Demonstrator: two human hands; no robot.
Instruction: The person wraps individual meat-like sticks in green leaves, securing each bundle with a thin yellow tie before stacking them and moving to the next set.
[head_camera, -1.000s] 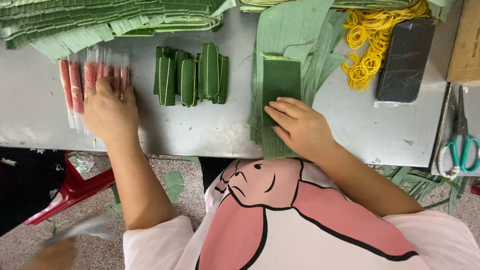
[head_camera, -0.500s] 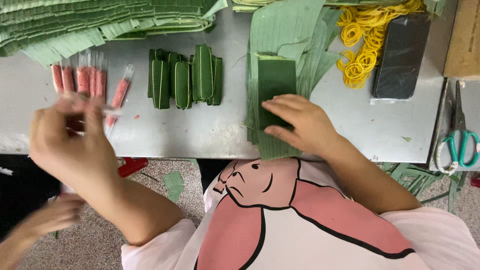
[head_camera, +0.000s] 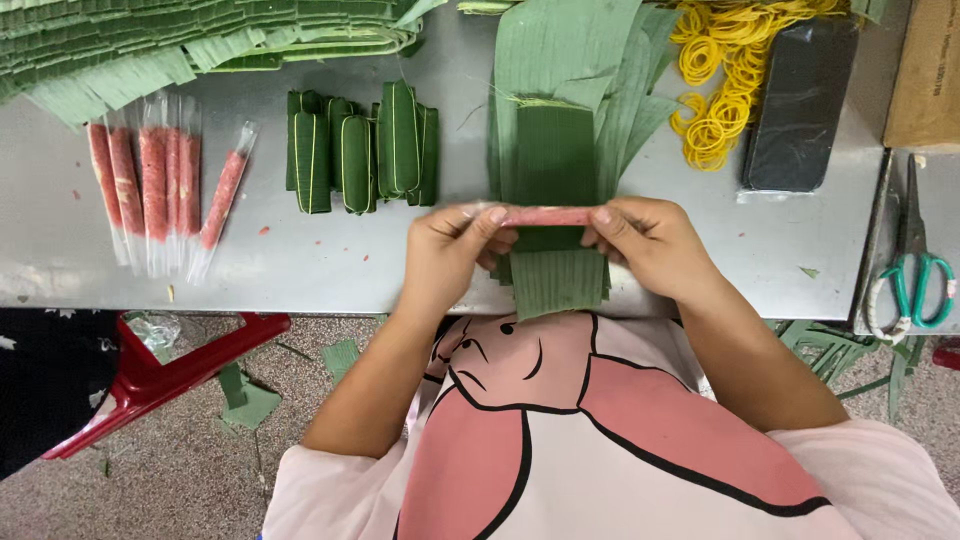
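Head view: your left hand (head_camera: 450, 250) and right hand (head_camera: 650, 245) pinch the two ends of a pink sausage stick sealed in a clear plastic sleeve (head_camera: 548, 216), each grip closed on it, level above the stacked green banana-leaf strips (head_camera: 556, 170). Judged step: placing filling on the leaf; next calls for centring it before rolling. Left of your grip lie finished green leaf-wrapped bundles (head_camera: 365, 150), further left more sleeved pink sticks (head_camera: 150, 185). Right of it, yellow rubber bands (head_camera: 720, 80) on the grey metal surface (head_camera: 330, 260).

Matt metal table (head_camera: 330, 260); ribbed green leaf strips (head_camera: 556, 150); glossy plastic-wrapped pink sausage (head_camera: 545, 216).
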